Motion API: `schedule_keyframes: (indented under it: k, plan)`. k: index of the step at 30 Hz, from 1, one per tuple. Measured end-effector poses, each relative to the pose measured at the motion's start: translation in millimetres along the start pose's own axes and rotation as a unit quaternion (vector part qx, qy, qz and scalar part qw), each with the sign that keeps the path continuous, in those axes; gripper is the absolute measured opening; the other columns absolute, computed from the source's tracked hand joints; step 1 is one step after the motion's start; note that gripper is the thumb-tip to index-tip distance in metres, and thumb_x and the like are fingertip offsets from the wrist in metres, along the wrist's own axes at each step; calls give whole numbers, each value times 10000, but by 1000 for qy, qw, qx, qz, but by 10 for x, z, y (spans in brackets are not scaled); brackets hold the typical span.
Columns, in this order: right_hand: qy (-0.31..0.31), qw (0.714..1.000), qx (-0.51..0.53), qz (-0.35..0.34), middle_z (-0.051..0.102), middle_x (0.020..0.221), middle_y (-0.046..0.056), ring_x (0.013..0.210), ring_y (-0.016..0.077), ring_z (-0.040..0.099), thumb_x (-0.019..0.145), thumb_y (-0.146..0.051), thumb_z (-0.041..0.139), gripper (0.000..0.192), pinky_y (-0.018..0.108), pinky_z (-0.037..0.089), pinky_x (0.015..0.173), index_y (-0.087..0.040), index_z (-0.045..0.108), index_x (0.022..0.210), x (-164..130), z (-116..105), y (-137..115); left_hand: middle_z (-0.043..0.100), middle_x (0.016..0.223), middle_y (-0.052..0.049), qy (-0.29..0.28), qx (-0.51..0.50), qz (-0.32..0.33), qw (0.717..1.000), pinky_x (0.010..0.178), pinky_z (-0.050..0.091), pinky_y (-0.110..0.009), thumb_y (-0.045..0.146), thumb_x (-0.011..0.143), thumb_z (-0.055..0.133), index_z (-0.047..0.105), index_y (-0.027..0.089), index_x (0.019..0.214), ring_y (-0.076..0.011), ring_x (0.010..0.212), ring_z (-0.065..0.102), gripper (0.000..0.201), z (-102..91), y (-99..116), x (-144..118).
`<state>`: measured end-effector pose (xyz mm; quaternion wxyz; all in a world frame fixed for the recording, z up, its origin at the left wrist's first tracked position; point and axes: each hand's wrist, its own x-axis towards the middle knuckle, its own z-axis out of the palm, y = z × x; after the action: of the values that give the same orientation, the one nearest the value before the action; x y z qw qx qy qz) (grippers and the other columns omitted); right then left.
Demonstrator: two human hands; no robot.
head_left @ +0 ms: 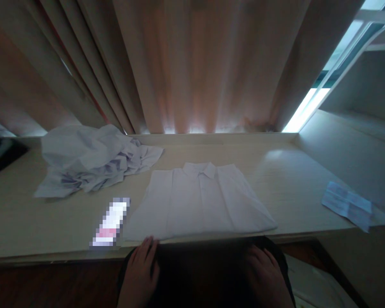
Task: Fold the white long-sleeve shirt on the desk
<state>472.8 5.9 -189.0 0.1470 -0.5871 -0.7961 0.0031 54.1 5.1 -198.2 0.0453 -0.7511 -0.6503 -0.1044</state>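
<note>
A white collared shirt (186, 201) lies front up on the pale tabletop, its collar toward the curtain, its sides folded in and its lower edge along the table's near edge. My left hand (140, 267) rests on my dark-clothed leg with fingers stretched forward, fingertips close to the shirt's lower left edge; I cannot tell whether they touch it. My right hand (265, 269) lies in shadow on my other leg, fingers laid out loosely, below the shirt's right corner. Neither hand appears to hold anything.
A crumpled heap of white cloth (90, 154) sits at the back left. A bright, pixelated phone-like rectangle (111, 222) lies left of the shirt. Creased paper (348, 205) is by the right panel (356, 158). A dark object (4, 154) stands far left; curtains (192, 64) hang behind.
</note>
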Motion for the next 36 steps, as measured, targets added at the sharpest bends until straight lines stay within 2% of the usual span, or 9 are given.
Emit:
schedule_keyframes:
  k: [3,5,8,11,16,23,27,33,36]
  plan:
    - [50,997,45,34,557,1201,97,1134,230,506,850,-246,454,238,409,399,980,-219,577,1052,251,-54,128,481,1344,-132,28,0,-30,999,1075,328,-437,302,842,357,515,145,1255,-249,1301,362,469,-6,-48,84]
    - [90,993,50,49,532,1224,124,1155,239,487,867,-280,430,267,414,401,984,-189,552,1087,511,-107,217,470,1350,-154,33,5,-52,998,1088,298,-452,345,845,336,522,113,1249,-274,1305,353,501,-37,-70,224]
    - [122,991,23,55,493,1275,156,1212,258,438,881,-331,403,338,431,371,1013,-151,533,1136,895,-112,334,415,1396,-171,-5,31,-92,995,1107,237,-469,372,859,291,471,83,1297,-299,1327,321,555,-115,-49,505]
    - [105,991,-44,75,443,1337,200,1265,295,381,885,-371,386,444,454,329,1035,-98,509,1213,1111,36,423,367,1430,-177,-66,84,-152,983,1098,198,-508,374,877,262,398,101,1354,-337,1329,310,566,-194,27,722]
    - [26,982,-145,118,361,1419,206,1314,337,308,875,-375,399,516,501,240,1052,-119,456,1320,1131,321,476,308,1459,-194,-135,148,-176,964,1080,161,-554,417,883,273,280,116,1410,-390,1339,259,607,-295,156,807]
    - [-15,978,-162,133,301,1464,179,1352,315,241,887,-391,366,549,487,178,1073,-140,398,1375,1124,283,431,275,1474,-188,-169,171,-178,954,1090,148,-537,424,897,229,223,123,1427,-372,1348,249,609,-389,220,815]
    - [-6,982,-144,125,316,1454,188,1343,318,264,887,-393,360,551,493,206,1063,-130,405,1368,1125,276,445,287,1465,-198,-163,164,-175,957,1084,161,-540,409,903,208,241,112,1421,-372,1340,269,598,-400,218,803]
    - [20,986,-120,111,342,1433,210,1330,345,281,882,-387,381,552,524,217,1052,-101,418,1352,1089,311,449,313,1453,-201,-121,154,-165,967,1075,177,-544,435,898,224,260,118,1415,-377,1330,289,607,-330,159,755]
    - [33,989,-94,107,392,1404,201,1306,320,330,884,-383,383,534,492,256,1044,-96,436,1331,1114,266,504,294,1464,-197,-137,163,-162,964,1077,177,-537,423,901,217,243,122,1420,-374,1342,264,601,-318,120,745]
